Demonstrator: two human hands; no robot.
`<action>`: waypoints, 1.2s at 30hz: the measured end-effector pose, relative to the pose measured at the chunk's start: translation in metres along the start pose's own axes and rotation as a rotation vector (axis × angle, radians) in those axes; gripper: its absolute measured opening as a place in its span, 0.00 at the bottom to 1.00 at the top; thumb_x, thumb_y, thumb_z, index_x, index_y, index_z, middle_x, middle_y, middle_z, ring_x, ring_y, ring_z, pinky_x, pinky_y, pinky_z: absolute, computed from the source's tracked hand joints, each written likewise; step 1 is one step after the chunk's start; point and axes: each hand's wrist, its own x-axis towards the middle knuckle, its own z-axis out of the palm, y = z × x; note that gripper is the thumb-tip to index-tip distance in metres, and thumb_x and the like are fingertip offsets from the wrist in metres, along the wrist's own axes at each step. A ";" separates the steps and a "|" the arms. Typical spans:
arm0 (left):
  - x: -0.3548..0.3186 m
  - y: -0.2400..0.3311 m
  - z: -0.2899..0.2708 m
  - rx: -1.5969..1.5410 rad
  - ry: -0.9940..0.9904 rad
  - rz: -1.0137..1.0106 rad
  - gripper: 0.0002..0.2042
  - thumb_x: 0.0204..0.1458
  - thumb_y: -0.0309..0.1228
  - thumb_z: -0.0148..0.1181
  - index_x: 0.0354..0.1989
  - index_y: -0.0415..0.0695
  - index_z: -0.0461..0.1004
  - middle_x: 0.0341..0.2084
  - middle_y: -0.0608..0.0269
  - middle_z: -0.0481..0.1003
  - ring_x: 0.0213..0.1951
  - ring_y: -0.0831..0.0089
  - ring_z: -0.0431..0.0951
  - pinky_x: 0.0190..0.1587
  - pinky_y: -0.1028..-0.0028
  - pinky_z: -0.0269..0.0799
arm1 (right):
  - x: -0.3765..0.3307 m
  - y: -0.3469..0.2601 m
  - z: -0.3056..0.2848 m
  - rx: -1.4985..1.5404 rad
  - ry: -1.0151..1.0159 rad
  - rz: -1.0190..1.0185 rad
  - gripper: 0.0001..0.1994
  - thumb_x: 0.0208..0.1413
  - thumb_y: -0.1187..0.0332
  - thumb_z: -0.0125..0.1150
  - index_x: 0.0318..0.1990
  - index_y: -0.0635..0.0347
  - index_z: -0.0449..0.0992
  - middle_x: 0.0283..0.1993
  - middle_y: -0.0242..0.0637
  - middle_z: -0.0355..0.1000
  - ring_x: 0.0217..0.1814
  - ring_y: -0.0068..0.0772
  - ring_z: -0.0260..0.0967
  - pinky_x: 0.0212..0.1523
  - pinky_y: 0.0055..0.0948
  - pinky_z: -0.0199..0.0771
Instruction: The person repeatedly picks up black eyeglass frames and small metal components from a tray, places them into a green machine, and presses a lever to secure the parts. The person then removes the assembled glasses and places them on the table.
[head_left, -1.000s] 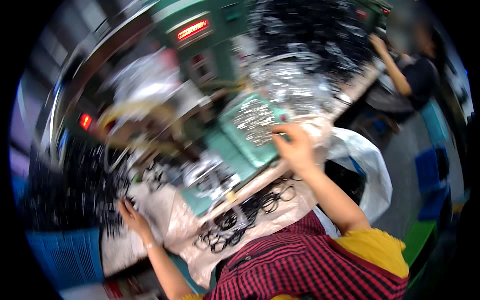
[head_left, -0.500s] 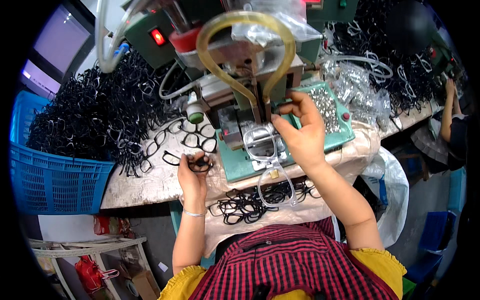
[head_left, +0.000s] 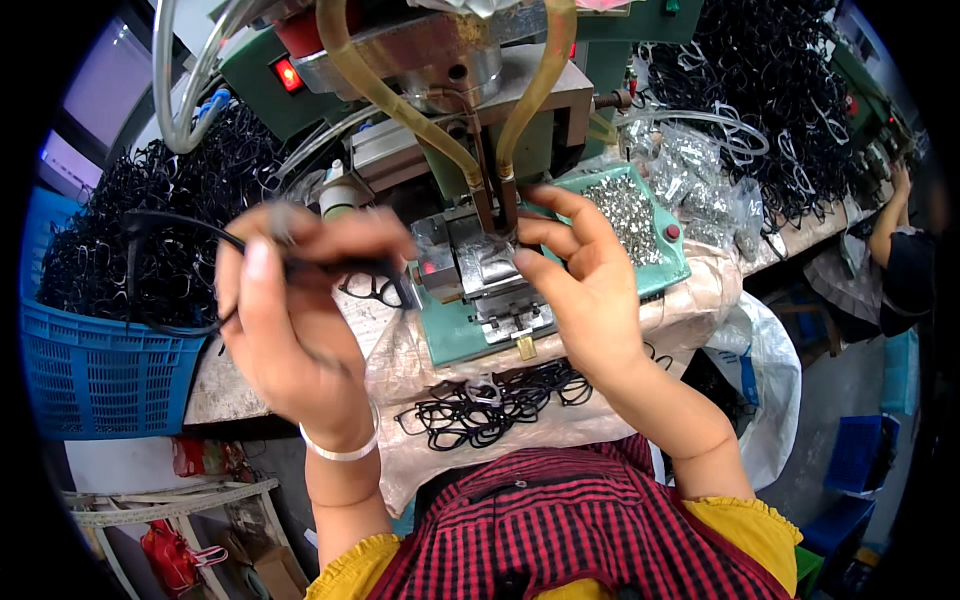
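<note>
My left hand (head_left: 300,310), raised and smeared by motion, grips a black eyeglass frame (head_left: 135,265). Its rim sticks out to the left of my fingers. At the machine's jig my right hand (head_left: 585,275) has its thumb and fingertips drawn together beside two upright metal prongs (head_left: 497,205). Anything between those fingertips is too small or hidden to make out. Below the prongs, the metal jig (head_left: 490,262) sits on a green base (head_left: 450,335). Black eyeglass frames (head_left: 470,410) lie on the cloth before me, with a pale clear piece among them.
A blue basket (head_left: 110,375) and a heap of black frames (head_left: 110,260) stand at left. Right of the jig is a green tray (head_left: 655,275) of small metal parts, beside clear plastic bags (head_left: 700,205). Yellowish hoses (head_left: 385,90) hang overhead. Another person's arm (head_left: 890,225) shows far right.
My left hand has risen toward me, lifting the black eyeglass frame off the table. The clear frame under the prongs has left the jig. My right hand stays beside the prongs.
</note>
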 end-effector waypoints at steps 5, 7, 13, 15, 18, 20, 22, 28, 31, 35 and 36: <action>-0.056 -0.005 0.019 -0.571 -0.309 -1.177 0.12 0.66 0.34 0.39 0.45 0.37 0.65 0.30 0.36 0.78 0.26 0.53 0.82 0.27 0.69 0.80 | 0.024 0.008 -0.063 -1.014 -0.002 -0.380 0.13 0.48 0.71 0.63 0.44 0.60 0.80 0.54 0.49 0.74 0.59 0.50 0.70 0.61 0.41 0.67; -0.064 -0.032 0.025 -0.765 -0.236 -1.294 0.11 0.66 0.33 0.41 0.44 0.38 0.66 0.32 0.36 0.79 0.30 0.50 0.83 0.29 0.66 0.83 | 0.033 0.034 -0.106 -1.441 0.146 -0.290 0.13 0.47 0.68 0.67 0.42 0.58 0.81 0.57 0.51 0.71 0.66 0.52 0.62 0.63 0.47 0.63; -0.071 -0.046 0.030 -0.840 -0.161 -1.281 0.10 0.65 0.33 0.43 0.44 0.39 0.68 0.33 0.40 0.79 0.32 0.50 0.83 0.30 0.64 0.83 | 0.034 0.060 -0.142 -1.355 0.239 -0.350 0.07 0.45 0.69 0.69 0.34 0.55 0.83 0.58 0.48 0.70 0.67 0.51 0.60 0.63 0.46 0.62; -0.071 -0.049 0.028 -0.808 -0.199 -1.237 0.10 0.66 0.33 0.43 0.44 0.40 0.68 0.33 0.41 0.79 0.32 0.50 0.83 0.30 0.63 0.84 | 0.043 0.061 -0.129 -1.400 0.137 -0.496 0.07 0.45 0.70 0.68 0.34 0.55 0.80 0.57 0.45 0.70 0.68 0.49 0.60 0.58 0.44 0.66; -0.069 -0.048 0.025 -0.782 -0.222 -1.263 0.11 0.67 0.34 0.41 0.45 0.40 0.68 0.34 0.42 0.79 0.33 0.50 0.83 0.32 0.62 0.84 | 0.060 0.063 -0.114 -1.556 -0.036 -0.534 0.08 0.45 0.72 0.65 0.34 0.57 0.75 0.58 0.42 0.69 0.66 0.46 0.61 0.50 0.44 0.69; -0.076 -0.049 0.012 -0.705 -0.343 -1.223 0.15 0.68 0.36 0.40 0.49 0.37 0.67 0.39 0.40 0.77 0.38 0.51 0.83 0.35 0.61 0.85 | 0.077 0.066 -0.129 -1.660 0.014 -0.551 0.07 0.45 0.73 0.64 0.33 0.59 0.75 0.57 0.41 0.70 0.64 0.44 0.63 0.48 0.43 0.70; -0.103 -0.037 -0.018 -0.565 -0.350 -1.148 0.17 0.68 0.38 0.41 0.51 0.35 0.66 0.41 0.39 0.76 0.40 0.52 0.83 0.36 0.61 0.85 | 0.070 0.055 -0.125 -1.319 0.099 -0.607 0.06 0.48 0.74 0.61 0.35 0.61 0.76 0.44 0.43 0.76 0.49 0.47 0.72 0.45 0.40 0.72; -0.089 -0.031 -0.116 0.383 0.129 -0.580 0.07 0.57 0.24 0.60 0.41 0.34 0.75 0.35 0.58 0.79 0.36 0.75 0.77 0.41 0.76 0.73 | 0.015 0.074 -0.166 -0.182 0.565 -0.155 0.06 0.61 0.75 0.58 0.44 0.63 0.77 0.36 0.29 0.74 0.36 0.19 0.68 0.41 0.21 0.69; -0.042 -0.057 -0.137 0.886 0.113 -0.276 0.04 0.52 0.26 0.63 0.34 0.38 0.81 0.29 0.61 0.78 0.32 0.73 0.75 0.37 0.77 0.68 | 0.042 0.077 -0.131 -0.222 0.471 -0.124 0.08 0.59 0.75 0.61 0.45 0.63 0.79 0.39 0.29 0.76 0.41 0.20 0.70 0.46 0.19 0.68; -0.022 -0.152 -0.150 1.483 0.027 -0.373 0.13 0.46 0.42 0.69 0.32 0.45 0.83 0.27 0.54 0.81 0.31 0.57 0.81 0.34 0.66 0.74 | 0.064 0.079 -0.096 -0.266 0.302 -0.134 0.08 0.56 0.76 0.64 0.44 0.64 0.80 0.40 0.30 0.77 0.42 0.19 0.71 0.47 0.18 0.68; -0.027 -0.178 -0.158 1.481 -0.027 -0.580 0.16 0.44 0.44 0.69 0.31 0.44 0.82 0.27 0.50 0.81 0.32 0.53 0.81 0.34 0.63 0.74 | 0.062 0.079 -0.094 -0.243 0.267 -0.144 0.08 0.56 0.76 0.64 0.44 0.64 0.80 0.40 0.30 0.77 0.42 0.19 0.71 0.47 0.18 0.69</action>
